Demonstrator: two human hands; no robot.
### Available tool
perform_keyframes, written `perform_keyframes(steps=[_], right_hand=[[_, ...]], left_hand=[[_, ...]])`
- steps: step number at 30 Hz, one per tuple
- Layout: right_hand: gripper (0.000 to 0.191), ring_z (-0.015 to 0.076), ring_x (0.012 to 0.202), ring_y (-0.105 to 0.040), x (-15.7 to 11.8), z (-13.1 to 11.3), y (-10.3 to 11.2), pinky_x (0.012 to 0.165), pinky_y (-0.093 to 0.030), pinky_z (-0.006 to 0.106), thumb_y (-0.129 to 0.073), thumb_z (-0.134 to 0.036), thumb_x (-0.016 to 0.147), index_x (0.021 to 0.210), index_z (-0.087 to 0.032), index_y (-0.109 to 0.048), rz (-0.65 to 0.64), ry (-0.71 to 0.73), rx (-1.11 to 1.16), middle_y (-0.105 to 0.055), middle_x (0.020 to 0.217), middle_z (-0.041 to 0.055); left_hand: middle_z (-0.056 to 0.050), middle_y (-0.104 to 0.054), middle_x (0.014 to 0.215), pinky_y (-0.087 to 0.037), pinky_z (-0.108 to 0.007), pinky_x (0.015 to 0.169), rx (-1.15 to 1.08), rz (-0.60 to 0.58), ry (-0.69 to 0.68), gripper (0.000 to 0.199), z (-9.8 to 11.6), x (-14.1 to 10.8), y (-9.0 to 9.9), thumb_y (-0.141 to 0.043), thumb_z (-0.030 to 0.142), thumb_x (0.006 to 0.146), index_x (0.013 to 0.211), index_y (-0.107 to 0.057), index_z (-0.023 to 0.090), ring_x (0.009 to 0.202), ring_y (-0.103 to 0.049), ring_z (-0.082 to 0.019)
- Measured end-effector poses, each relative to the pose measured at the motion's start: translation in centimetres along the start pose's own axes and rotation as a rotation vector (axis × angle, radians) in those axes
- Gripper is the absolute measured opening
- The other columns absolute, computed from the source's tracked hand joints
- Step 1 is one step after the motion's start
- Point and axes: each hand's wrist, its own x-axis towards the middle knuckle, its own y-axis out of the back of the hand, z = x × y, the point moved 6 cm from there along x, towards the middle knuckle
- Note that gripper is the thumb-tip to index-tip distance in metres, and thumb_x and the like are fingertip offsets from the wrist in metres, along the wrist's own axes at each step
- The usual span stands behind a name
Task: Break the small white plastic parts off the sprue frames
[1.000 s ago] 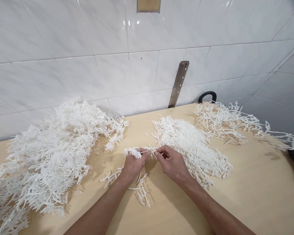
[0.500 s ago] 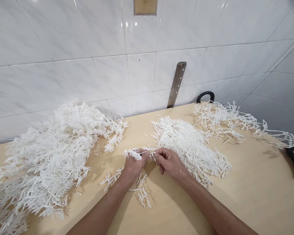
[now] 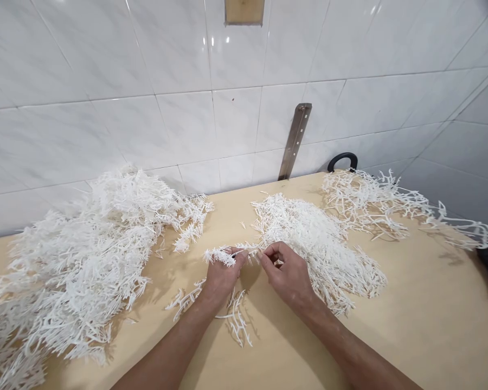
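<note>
My left hand point(image 3: 223, 273) is closed on white spiky plastic sprigs point(image 3: 222, 255), whose ends stick out to the left over the fingers. Thumb and forefinger of my right hand point(image 3: 287, 271) pinch the right end of a sprig, close to my left fingertips. Bare white branching stems point(image 3: 236, 319) lie on the table below and partly behind my left wrist. Just right of and behind my right hand spreads a pile of small white pieces point(image 3: 309, 233).
A large heap of white sprigs point(image 3: 93, 260) covers the left of the wooden table point(image 3: 423, 325). Bare branching stems point(image 3: 361, 200) lie at the back right, near a black handle point(image 3: 342, 157). A metal bracket point(image 3: 295, 142) stands against the tiled wall.
My right hand has turned slightly and its other fingers have curled in, while its pinch stays near my left fingertips. My left hand has hardly moved.
</note>
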Motion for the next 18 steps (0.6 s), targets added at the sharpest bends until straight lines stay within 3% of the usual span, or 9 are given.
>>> perform_keyframes(steps=[4, 8, 12, 18], right_hand=[[0.015, 0.0162, 0.069, -0.061, -0.5, -2.0, 0.0, 0.065, -0.052, 0.029, -0.055, -0.032, 0.091, 0.086, -0.022, -0.065, 0.040, 0.268, -0.093, -0.066, 0.081, 0.0044], [0.018, 0.0167, 0.069, -0.060, -0.4, -2.2, -0.3, 0.068, -0.052, 0.031, -0.052, -0.030, 0.093, 0.088, -0.021, -0.068, 0.024, 0.310, -0.138, -0.067, 0.082, 0.0057], [0.018, 0.0182, 0.071, -0.063, -0.1, -1.4, -0.4, 0.070, -0.052, 0.032, -0.054, -0.032, 0.091, 0.089, -0.021, -0.068, 0.023, 0.249, -0.139, -0.069, 0.085, 0.0063], [0.030, 0.0164, 0.054, -0.061, 0.0, 0.9, -1.0, 0.052, -0.051, 0.029, -0.055, -0.046, 0.091, 0.091, -0.020, -0.070, -0.102, -0.077, 0.033, -0.068, 0.075, 0.0044]], left_hand=[[0.002, -0.052, 0.053, -0.040, -0.028, 0.062, 0.095, 0.004, -0.047, 0.030, 0.1, 0.0, 0.1, -0.068, 0.045, 0.075, 0.069, -0.067, 0.016, 0.055, -0.047, -0.014], [0.000, -0.057, 0.057, -0.041, -0.028, 0.061, 0.063, 0.009, -0.032, 0.029, -0.4, 0.3, 0.1, -0.071, 0.046, 0.072, 0.072, -0.069, 0.016, 0.058, -0.051, -0.016], [-0.001, -0.058, 0.056, -0.041, -0.027, 0.057, -0.001, -0.048, 0.005, 0.030, -1.1, 0.5, -0.2, -0.076, 0.047, 0.066, 0.070, -0.070, 0.018, 0.060, -0.055, -0.018], [0.000, -0.055, 0.050, -0.042, -0.028, 0.057, -0.035, -0.048, 0.021, 0.028, -1.6, 0.7, 0.0, -0.077, 0.046, 0.065, 0.065, -0.068, 0.020, 0.061, -0.057, -0.020]])
